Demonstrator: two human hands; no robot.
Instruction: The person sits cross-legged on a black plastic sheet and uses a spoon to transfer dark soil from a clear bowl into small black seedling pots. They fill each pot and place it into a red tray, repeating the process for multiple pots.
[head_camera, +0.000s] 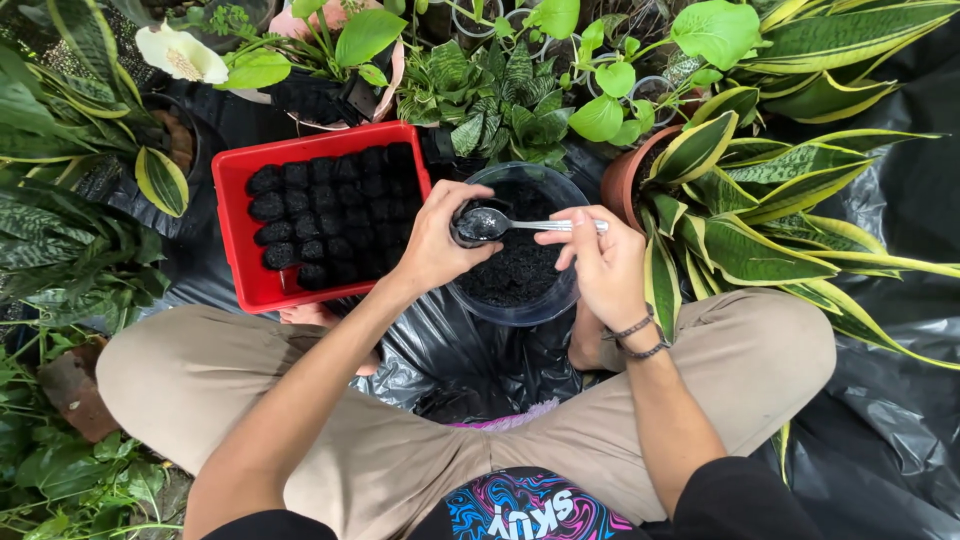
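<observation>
Surroundings at the potting spot

Red tray (236, 232) of filled black seedling bags (330, 212) lay near the knee. Terracotta pot (622, 180) held a striped snake plant (760, 215). White peace lily bloom (182, 54) stood far left. Black plastic sheeting (890, 420) covered the ground.

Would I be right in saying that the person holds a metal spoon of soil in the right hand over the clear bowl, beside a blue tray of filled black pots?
Not quite: the tray is red, not blue, as the head view shows. The rest holds: the right hand holds the metal spoon of soil over the clear bowl, beside the filled black pots.
</observation>
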